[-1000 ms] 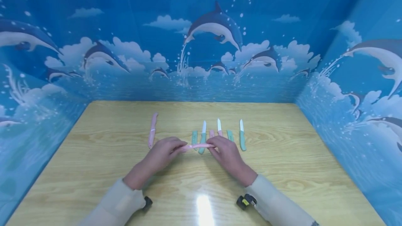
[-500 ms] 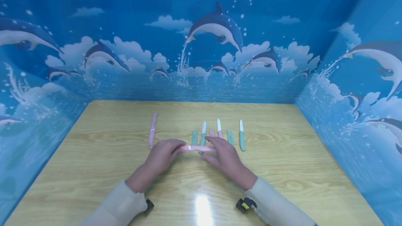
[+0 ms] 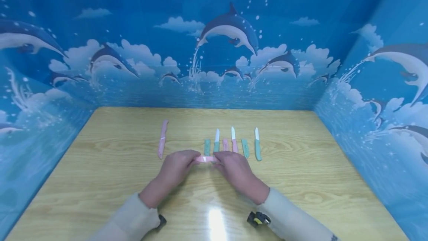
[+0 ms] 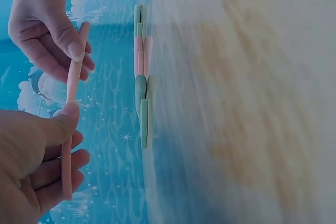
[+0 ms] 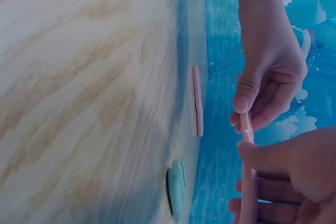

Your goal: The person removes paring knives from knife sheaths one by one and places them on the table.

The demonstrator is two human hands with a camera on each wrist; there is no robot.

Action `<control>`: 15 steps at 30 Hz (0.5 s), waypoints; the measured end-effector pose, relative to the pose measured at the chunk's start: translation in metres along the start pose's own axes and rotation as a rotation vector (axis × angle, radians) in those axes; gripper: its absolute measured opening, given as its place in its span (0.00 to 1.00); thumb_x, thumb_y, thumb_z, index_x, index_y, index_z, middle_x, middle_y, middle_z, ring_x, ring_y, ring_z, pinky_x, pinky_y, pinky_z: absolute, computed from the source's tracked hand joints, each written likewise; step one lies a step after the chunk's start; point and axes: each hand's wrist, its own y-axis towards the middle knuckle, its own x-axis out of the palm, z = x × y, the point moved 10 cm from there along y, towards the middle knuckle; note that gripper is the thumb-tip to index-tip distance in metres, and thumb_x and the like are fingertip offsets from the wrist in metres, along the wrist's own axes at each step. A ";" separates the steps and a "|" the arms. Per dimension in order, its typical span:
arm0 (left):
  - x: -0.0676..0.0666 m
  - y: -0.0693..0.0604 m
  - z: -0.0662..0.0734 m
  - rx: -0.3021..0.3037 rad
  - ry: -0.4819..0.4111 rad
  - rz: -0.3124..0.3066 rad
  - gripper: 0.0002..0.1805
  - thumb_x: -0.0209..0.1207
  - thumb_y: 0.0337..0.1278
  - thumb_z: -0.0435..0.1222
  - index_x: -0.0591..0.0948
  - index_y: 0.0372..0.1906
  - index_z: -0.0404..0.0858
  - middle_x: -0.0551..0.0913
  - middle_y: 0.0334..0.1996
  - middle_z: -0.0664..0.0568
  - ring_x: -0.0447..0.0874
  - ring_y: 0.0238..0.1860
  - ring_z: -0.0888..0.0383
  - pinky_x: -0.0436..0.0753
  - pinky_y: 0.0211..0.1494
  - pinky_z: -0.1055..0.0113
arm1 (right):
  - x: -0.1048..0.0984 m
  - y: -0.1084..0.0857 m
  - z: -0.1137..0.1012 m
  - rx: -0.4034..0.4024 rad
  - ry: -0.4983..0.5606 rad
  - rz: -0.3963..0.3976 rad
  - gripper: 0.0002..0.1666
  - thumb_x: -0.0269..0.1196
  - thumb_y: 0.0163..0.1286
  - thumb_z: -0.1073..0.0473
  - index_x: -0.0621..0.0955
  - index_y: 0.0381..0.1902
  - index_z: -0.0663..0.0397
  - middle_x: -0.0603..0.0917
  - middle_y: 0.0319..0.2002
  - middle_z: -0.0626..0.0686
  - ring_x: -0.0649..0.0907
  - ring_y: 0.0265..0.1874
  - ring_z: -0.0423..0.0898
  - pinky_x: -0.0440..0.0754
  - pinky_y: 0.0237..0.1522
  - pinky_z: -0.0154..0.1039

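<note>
Both hands hold a pink knife in its pink sheath level above the table, with a pale band showing between the hands. My left hand pinches its left part, thumb against fingers. My right hand grips the right part, close to the left fingers. In the left wrist view, the pink knife runs from one hand to the other. Beyond the hands lie a green-handled knife, partly hidden by the right hand, a pink-handled knife and another green-handled knife, blades bare.
Two green sheaths, one left and one right, and a pink sheath lie among the bare knives. Another sheathed pink knife lies on the left. The wooden table meets a dolphin-print curtain at the back.
The right hand has slid left along the pink knife, from its far end to near the left hand, after its fingers loosened briefly. The left hand keeps its hold.
</note>
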 end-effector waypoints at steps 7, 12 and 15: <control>0.001 0.001 0.005 0.032 0.039 -0.008 0.05 0.66 0.55 0.38 0.85 0.34 0.40 0.87 0.28 0.54 0.86 0.29 0.60 0.86 0.35 0.70 | 0.001 0.000 0.002 -0.015 0.002 -0.007 0.10 0.70 0.60 0.62 0.85 0.40 0.58 0.88 0.33 0.52 0.85 0.26 0.42 0.83 0.27 0.29; 0.004 0.000 0.009 0.063 0.062 -0.044 0.07 0.67 0.53 0.37 0.85 0.36 0.41 0.87 0.30 0.53 0.86 0.31 0.59 0.86 0.37 0.69 | 0.004 -0.001 0.005 -0.009 -0.005 -0.020 0.05 0.69 0.61 0.61 0.85 0.35 0.53 0.87 0.27 0.48 0.78 0.19 0.36 0.75 0.21 0.23; 0.004 -0.001 0.009 0.058 0.058 -0.053 0.09 0.69 0.50 0.37 0.86 0.38 0.40 0.88 0.35 0.51 0.88 0.36 0.56 0.87 0.40 0.65 | 0.005 -0.001 0.007 0.000 0.000 -0.032 0.04 0.69 0.61 0.61 0.85 0.35 0.53 0.86 0.26 0.47 0.76 0.19 0.34 0.73 0.19 0.23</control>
